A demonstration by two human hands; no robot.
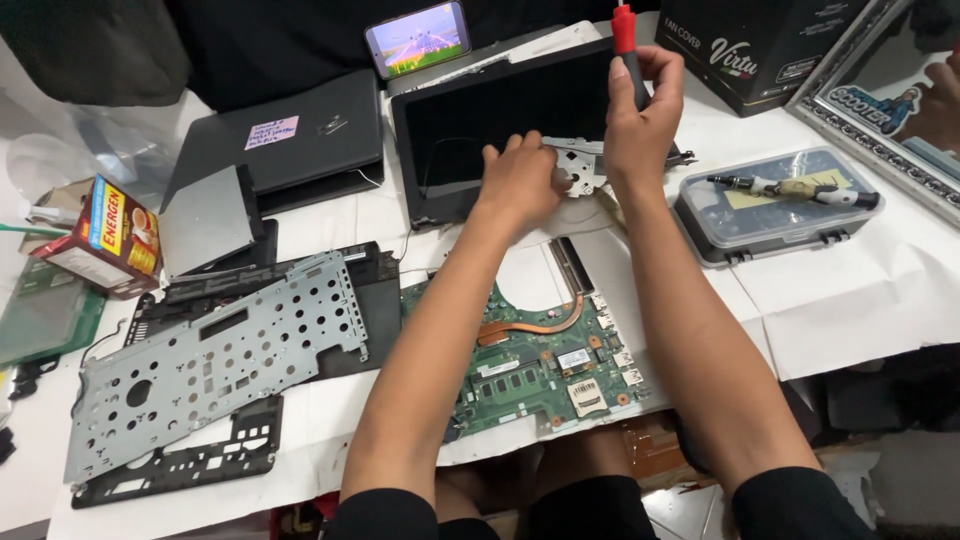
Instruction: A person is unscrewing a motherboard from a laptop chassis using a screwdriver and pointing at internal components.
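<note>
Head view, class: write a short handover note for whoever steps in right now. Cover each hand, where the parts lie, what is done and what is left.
Right hand: gripping a red-and-black screwdriver upright, tip down at a small metal bracket.
Left hand: pressing that bracket onto the black laptop screen.
Parts: green circuit board lies loose near the table edge; perforated metal plate on black frame pieces to the left; clear tool case to the right.
Done: laptop is taken apart.
Left: the bracket work; whether its screws are in, I cannot tell.

Motherboard (535, 365) before screen panel (480, 130); perforated plate (215, 365) left.
</note>
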